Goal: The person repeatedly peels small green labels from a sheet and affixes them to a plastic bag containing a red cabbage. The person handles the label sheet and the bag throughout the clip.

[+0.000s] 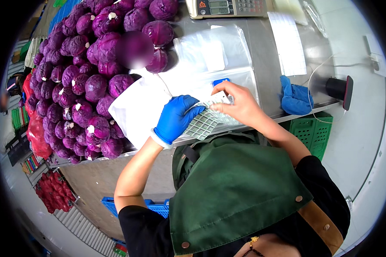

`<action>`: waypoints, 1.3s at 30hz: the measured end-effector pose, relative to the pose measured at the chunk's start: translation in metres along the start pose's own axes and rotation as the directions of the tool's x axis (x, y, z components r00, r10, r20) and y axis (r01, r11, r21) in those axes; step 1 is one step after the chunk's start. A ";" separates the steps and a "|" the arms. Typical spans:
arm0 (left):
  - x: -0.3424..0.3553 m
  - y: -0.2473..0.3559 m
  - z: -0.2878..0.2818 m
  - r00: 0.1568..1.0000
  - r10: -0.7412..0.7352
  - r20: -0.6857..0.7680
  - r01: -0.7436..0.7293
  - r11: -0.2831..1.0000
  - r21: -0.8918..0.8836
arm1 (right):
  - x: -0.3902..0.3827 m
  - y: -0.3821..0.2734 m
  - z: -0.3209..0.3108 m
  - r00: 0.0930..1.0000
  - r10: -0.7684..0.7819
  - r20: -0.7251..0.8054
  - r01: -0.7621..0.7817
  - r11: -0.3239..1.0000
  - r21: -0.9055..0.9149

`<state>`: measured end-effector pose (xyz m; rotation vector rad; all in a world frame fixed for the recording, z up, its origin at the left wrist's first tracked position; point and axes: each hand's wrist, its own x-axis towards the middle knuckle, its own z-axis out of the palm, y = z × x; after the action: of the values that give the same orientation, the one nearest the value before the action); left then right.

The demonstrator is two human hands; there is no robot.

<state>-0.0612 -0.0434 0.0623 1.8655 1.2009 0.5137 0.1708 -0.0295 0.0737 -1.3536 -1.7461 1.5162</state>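
Note:
My left hand (173, 118), in a blue glove, grips the left side of a sheet of stickers (201, 124) with a green-and-white grid pattern. My bare right hand (241, 103) pinches the sheet's upper right part between thumb and fingers. Whether a sticker is lifted off there is too small to tell. Both hands are over the table's near edge, above my green apron (231, 184). Clear plastic bags (240, 47) lie flat just beyond my hands. A white sheet (135, 107) lies to the left, partly under the gloved hand. Behind my right fingers shows a small blue item (221, 81).
A large heap of red cabbages (96, 88) covers the table's left side. At the far edge stands a digital scale (229, 7). On the right are a printed paper (287, 43), a crumpled blue glove (295, 98), a black device (339, 88) with a cable, and a green crate (311, 135) below.

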 end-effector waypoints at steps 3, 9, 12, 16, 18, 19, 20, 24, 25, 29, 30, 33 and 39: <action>0.005 0.008 -0.004 0.998 -0.057 0.004 0.057 0.996 -0.070 | 0.001 0.017 0.002 0.998 0.050 -0.027 -0.041 0.965 0.258; 0.003 0.009 -0.005 0.939 -0.332 0.093 0.341 0.856 -0.389 | -0.005 0.028 0.002 0.950 -0.187 -0.249 0.172 0.982 -0.078; 0.004 0.009 -0.006 0.913 -0.383 0.143 0.407 0.824 -0.394 | -0.007 0.035 0.002 0.936 -0.244 -0.254 0.214 0.967 -0.141; 0.007 0.000 -0.009 0.933 -0.329 0.146 0.355 0.777 -0.521 | -0.006 0.037 -0.001 0.918 -0.290 -0.271 0.249 0.952 -0.177; 0.005 -0.006 -0.016 0.944 -0.328 0.033 0.278 0.739 -0.613 | -0.005 0.031 -0.007 0.918 -0.231 -0.321 0.204 0.972 -0.116; 0.003 -0.012 -0.018 0.932 -0.362 -0.023 0.244 0.673 -0.698 | -0.005 0.030 -0.010 0.925 -0.213 -0.313 0.193 0.977 -0.094; 0.000 -0.016 -0.021 0.911 -0.412 -0.014 0.260 0.600 -0.757 | -0.004 0.029 -0.014 0.932 -0.195 -0.305 0.182 0.981 -0.073; -0.003 -0.016 -0.015 0.861 -0.491 -0.134 0.225 0.604 -0.765 | -0.005 0.034 -0.018 0.934 -0.269 -0.234 0.248 0.962 -0.117; -0.004 -0.017 -0.013 0.851 -0.499 -0.163 0.211 0.610 -0.764 | -0.005 0.037 -0.018 0.929 -0.308 -0.204 0.280 0.948 -0.153; 0.000 -0.015 0.002 0.786 -0.450 -0.424 0.101 0.771 -0.629 | 0.000 0.036 -0.010 0.818 -0.543 -0.191 0.473 0.823 -0.315; 0.001 -0.014 0.006 0.772 -0.448 -0.450 0.096 0.783 -0.615 | 0.001 0.037 -0.006 0.776 -0.597 -0.203 0.514 0.785 -0.345; 0.008 -0.012 0.010 0.725 -0.437 -0.532 0.078 0.820 -0.567 | -0.002 0.038 -0.003 0.829 -0.508 -0.232 0.428 0.845 -0.320; 0.012 -0.011 0.003 0.842 -0.521 -0.139 0.169 0.500 -0.849 | -0.006 0.034 0.001 0.904 -0.215 -0.370 0.212 0.976 -0.050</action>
<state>-0.0594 -0.0323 0.0500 0.6822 1.2391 1.0241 0.1853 -0.0378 0.0434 -1.3039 -1.5961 1.0521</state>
